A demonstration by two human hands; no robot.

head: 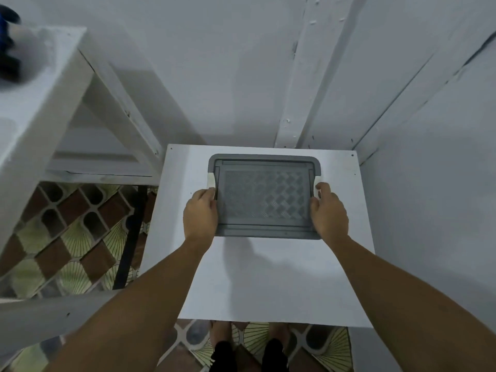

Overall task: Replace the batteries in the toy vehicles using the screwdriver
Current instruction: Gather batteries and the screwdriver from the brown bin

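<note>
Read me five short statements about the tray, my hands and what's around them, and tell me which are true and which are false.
1. The left hand and right hand grip opposite sides of the grey tray. True.
2. A toy vehicle and a screwdriver lie in the tray. False: nothing lies in it.
3. The tray is over the white table, toward its far edge. True.
4. The floor is plain grey concrete. False: it is patterned tiles.
5. The right hand hangs free below the table. False: it grips the tray's right side.
</note>
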